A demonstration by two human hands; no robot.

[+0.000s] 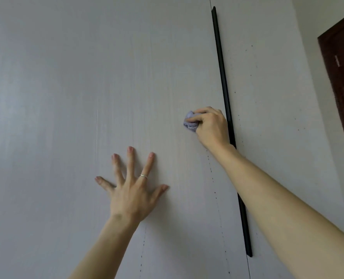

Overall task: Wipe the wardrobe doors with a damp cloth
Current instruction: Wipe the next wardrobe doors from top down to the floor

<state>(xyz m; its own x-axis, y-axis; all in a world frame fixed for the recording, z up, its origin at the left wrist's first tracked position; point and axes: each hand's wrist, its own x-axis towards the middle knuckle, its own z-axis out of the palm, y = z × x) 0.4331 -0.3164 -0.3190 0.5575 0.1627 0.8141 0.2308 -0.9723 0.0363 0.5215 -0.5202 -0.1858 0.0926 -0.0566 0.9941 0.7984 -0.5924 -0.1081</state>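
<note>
A pale grey wardrobe door (86, 77) fills most of the view. My right hand (211, 127) grips a bunched lilac cloth (190, 123) and holds it against the door, just left of a long black vertical handle strip (223, 87). My left hand (130, 190) lies flat on the same door, lower and to the left, with fingers spread wide and a ring on one finger. Right of the strip is a second door panel (267, 97).
Small dark specks dot the right panel and run in dotted lines down the lower part of the left door. A white wall (316, 21) and a dark brown door frame (340, 77) stand at the far right.
</note>
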